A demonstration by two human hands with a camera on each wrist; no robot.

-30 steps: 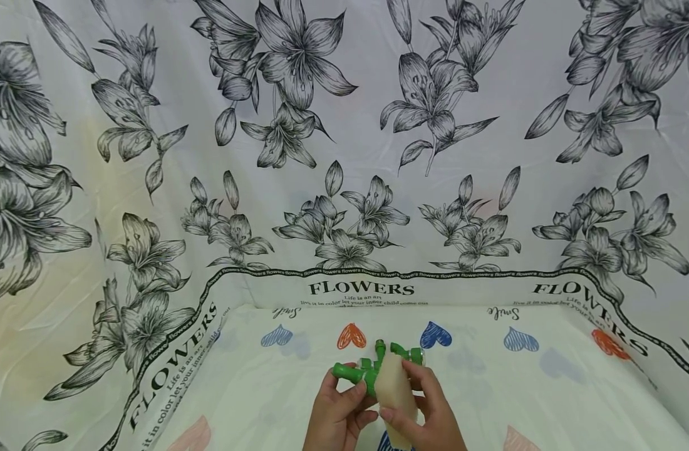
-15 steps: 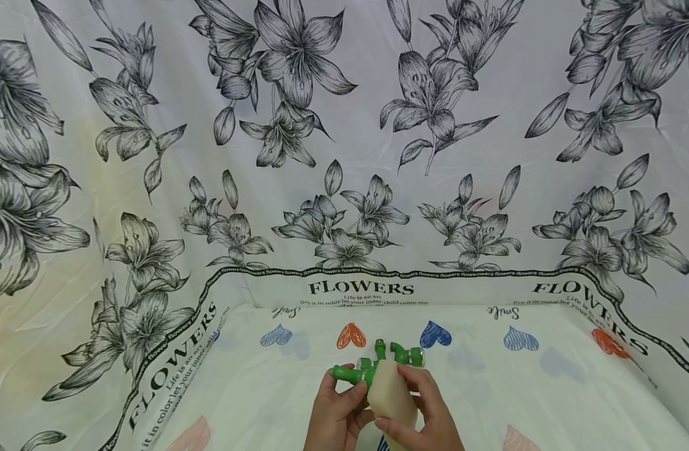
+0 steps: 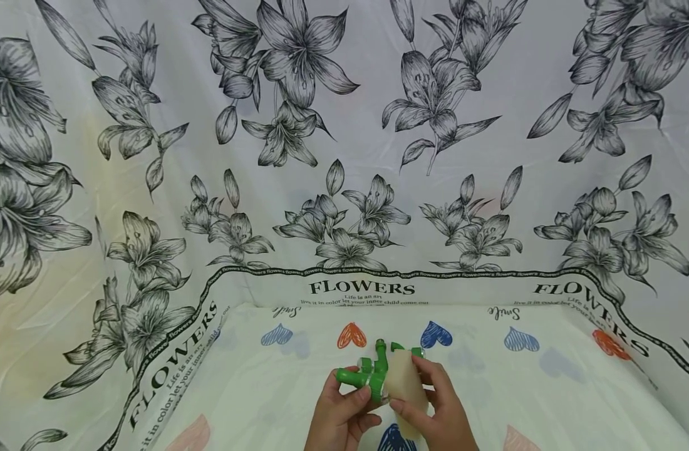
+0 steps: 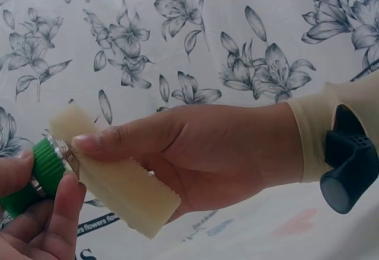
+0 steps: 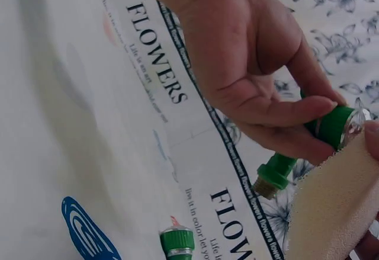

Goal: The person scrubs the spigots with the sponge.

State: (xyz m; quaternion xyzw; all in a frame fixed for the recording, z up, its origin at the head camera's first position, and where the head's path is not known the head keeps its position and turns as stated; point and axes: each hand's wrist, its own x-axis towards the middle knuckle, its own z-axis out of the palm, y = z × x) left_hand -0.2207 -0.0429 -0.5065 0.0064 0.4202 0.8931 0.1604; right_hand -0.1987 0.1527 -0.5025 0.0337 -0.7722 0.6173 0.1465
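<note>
In the head view my left hand (image 3: 340, 410) holds a green branched pipe fitting (image 3: 352, 378) with silvery bands, thumb on the near side. My right hand (image 3: 443, 407) grips a pale cream sponge (image 3: 408, 391) between thumb and fingers. The sponge stands close against the fitting's right side and hides part of it. A silvery, ridged green end (image 4: 44, 165) of the fitting meets the sponge (image 4: 127, 195) in the left wrist view. From the right wrist view, a brass-coloured threaded tip (image 5: 265, 188) shows on one branch.
White cloth with printed hearts (image 3: 521, 339) covers the surface, and a flower-print curtain (image 3: 344, 207) rises behind it. Another green, silver-banded piece (image 5: 177, 242) shows at the bottom of the right wrist view; whether it joins the held fitting I cannot tell.
The sponge and right hand first shift slightly left and down over the fitting, then back right and up. My left hand stays nearly in place with the fitting.
</note>
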